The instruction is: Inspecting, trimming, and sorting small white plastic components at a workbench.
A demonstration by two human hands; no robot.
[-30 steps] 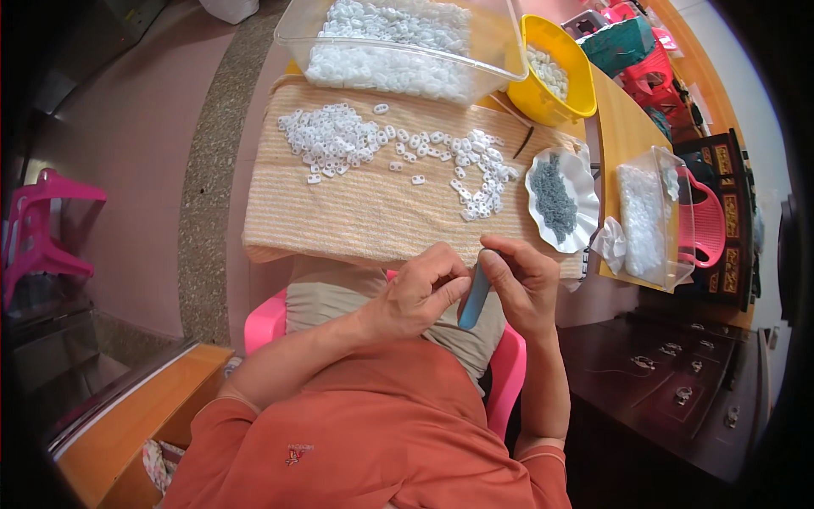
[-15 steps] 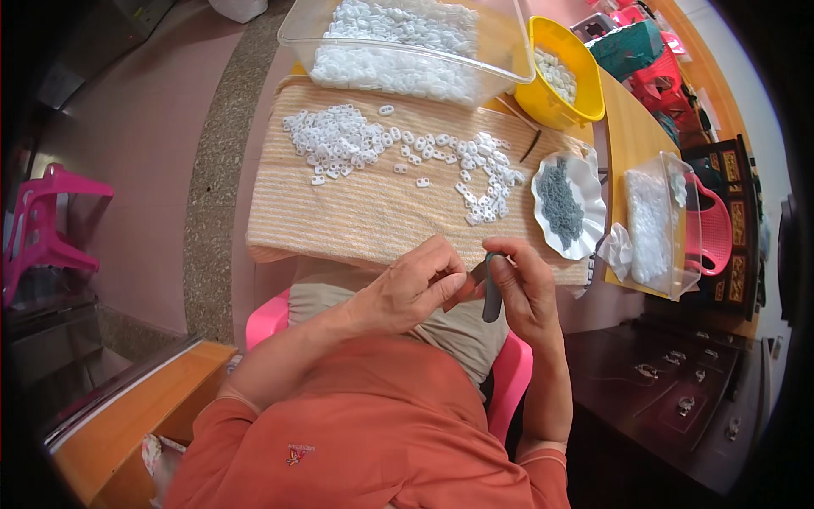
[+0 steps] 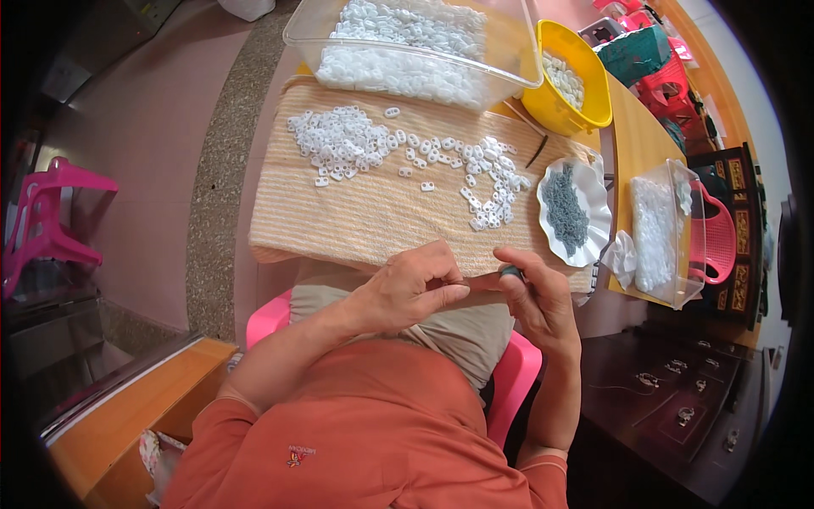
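Observation:
Over my lap, just off the table's near edge, my left hand (image 3: 415, 284) is closed in a pinch; what its fingertips hold is too small to make out. Close by on the right, my right hand (image 3: 540, 299) grips a dark grey rounded piece (image 3: 511, 271), mostly hidden by the thumb and fingers. A reddish-brown shape bridges the gap between both hands, too unclear to name. On the striped towel (image 3: 339, 216) beyond lie a heap of small white two-holed oval pieces (image 3: 339, 140) and a looser cluster (image 3: 492, 182). A white scalloped plate (image 3: 599, 212) holds small grey bits (image 3: 565, 212).
A clear plastic tub (image 3: 415, 53) of white pieces stands at the far edge, beside a yellow bucket (image 3: 593, 106). A dark thin stick (image 3: 536, 148) lies near the bucket. Another clear box (image 3: 678, 254) and crumpled white paper (image 3: 621, 259) are to the right.
My right hand has moved slightly right and turned; the grey piece, earlier showing lengthwise, is now mostly covered by the fingers. My left hand stays nearly in place. The view has shifted slightly.

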